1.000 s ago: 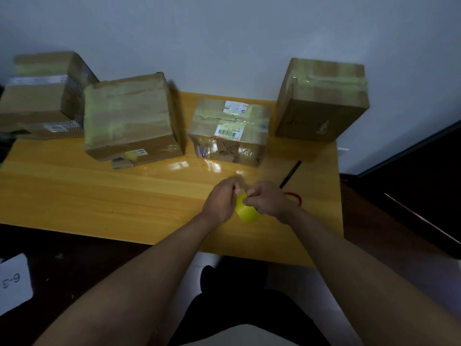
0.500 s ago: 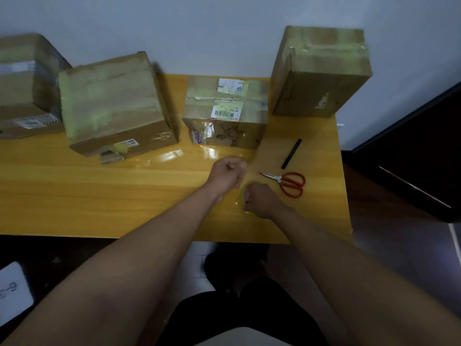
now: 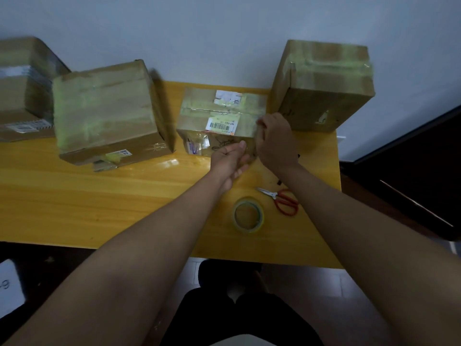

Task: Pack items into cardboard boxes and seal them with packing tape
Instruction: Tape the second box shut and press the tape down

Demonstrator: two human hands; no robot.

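A small taped cardboard box with a barcode label stands at the middle back of the yellow table. My left hand presses its straight fingers against the box's front face near the right corner. My right hand is curled at the box's upper right edge and pinches a strip of clear tape that runs down toward my left hand. A roll of packing tape lies flat on the table just below my hands.
Red-handled scissors lie right of the roll. A black pen is mostly hidden behind my right wrist. Taped boxes stand at the right back, left of centre and far left. The table edge is near my body.
Both hands moved forward from the table's middle to the small box, carrying the tape strip. The tape roll, held a second ago, now lies on the table.
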